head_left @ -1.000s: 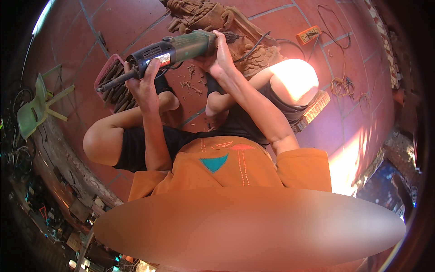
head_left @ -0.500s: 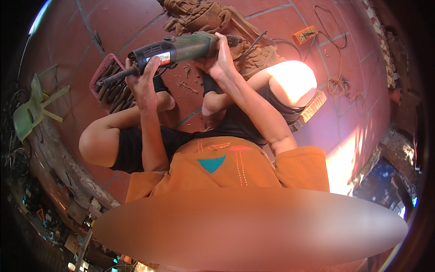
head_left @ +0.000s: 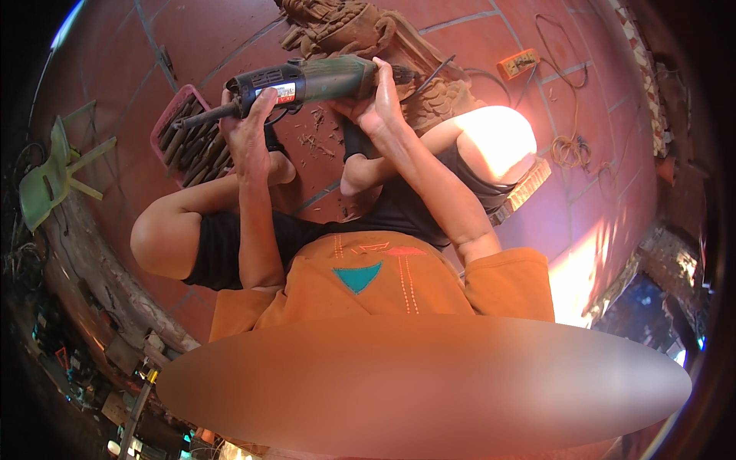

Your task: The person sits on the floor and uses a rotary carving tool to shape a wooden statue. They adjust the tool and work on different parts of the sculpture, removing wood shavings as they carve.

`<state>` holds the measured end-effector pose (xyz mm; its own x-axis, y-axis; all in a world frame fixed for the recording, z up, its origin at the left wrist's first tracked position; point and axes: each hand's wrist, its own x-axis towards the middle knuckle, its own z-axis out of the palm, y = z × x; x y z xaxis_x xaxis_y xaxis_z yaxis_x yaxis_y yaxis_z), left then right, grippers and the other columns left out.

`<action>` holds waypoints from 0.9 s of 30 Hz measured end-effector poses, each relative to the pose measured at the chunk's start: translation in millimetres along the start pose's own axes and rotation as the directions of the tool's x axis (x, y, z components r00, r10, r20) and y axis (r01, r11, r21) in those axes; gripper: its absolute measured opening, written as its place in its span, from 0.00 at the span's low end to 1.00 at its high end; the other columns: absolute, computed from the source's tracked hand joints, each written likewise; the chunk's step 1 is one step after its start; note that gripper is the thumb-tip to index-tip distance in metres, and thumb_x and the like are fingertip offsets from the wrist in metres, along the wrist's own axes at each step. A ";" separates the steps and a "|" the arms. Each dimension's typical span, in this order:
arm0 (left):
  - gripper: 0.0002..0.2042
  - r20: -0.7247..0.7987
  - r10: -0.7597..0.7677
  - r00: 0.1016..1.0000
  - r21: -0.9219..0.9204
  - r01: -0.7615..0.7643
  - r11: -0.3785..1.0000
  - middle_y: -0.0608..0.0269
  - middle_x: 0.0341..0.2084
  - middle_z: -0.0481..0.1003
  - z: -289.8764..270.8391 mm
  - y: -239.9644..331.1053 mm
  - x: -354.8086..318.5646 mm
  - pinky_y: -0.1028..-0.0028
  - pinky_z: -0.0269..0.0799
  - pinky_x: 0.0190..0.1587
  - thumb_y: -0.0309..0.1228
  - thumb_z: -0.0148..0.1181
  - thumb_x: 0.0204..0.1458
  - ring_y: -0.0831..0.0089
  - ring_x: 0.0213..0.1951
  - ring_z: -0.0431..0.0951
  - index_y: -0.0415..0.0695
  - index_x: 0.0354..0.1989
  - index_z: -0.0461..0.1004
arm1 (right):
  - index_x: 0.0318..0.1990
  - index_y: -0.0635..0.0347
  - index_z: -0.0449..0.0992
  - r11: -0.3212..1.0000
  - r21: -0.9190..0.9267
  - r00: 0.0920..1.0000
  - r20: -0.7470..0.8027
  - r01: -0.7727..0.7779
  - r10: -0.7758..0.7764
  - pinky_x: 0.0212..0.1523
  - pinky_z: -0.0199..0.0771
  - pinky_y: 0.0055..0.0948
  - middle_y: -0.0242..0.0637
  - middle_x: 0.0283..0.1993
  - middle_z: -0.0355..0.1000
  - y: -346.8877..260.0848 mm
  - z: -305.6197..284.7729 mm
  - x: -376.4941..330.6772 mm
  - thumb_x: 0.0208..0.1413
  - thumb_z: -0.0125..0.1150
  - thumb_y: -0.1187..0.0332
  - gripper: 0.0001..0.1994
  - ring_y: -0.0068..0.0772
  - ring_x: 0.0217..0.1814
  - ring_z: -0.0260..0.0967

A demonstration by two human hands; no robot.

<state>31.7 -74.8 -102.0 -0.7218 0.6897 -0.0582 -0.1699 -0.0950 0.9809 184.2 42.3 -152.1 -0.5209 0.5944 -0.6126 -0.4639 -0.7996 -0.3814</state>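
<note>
While both hands grip it at 12 o'clock, the green power tool (head_left: pixel 307 80) lies crosswise above the knees, a red and white label on its dark nose. Left hand (head_left: pixel 249 126) wraps the nose end, right hand (head_left: pixel 376 100) the green barrel. Since the earlier frame the tool has levelled slightly. A red tray of chisels (head_left: pixel 188 138) sits at 10 o'clock, the carved wooden piece (head_left: pixel 360 34) just beyond; bare tiled floor (head_left: pixel 598 192) opens at 3 o'clock.

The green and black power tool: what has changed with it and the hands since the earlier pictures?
The green and black power tool has risen slightly in the view, gripped as before by the left hand at its black end and the right hand at its green body. The carved brown wooden piece and red tray of chisels stayed put.
</note>
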 end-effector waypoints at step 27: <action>0.19 -0.064 0.158 0.985 0.059 -0.154 0.986 0.64 0.41 0.76 -9.0 11.3 -7.9 0.74 0.73 0.51 0.17 0.65 0.52 0.78 0.44 0.76 0.36 0.53 0.71 | 0.57 0.50 0.75 0.999 -0.027 0.995 0.095 -0.038 0.041 0.61 0.68 0.58 0.40 0.58 0.73 8.6 20.1 22.3 0.62 0.47 0.42 0.27 0.51 0.58 0.71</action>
<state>29.4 -87.8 -92.1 -0.7808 0.6188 0.0859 -0.0164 -0.1577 0.9873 154.2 50.4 -155.1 -0.6048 0.5669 -0.5593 -0.4242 -0.8237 -0.3762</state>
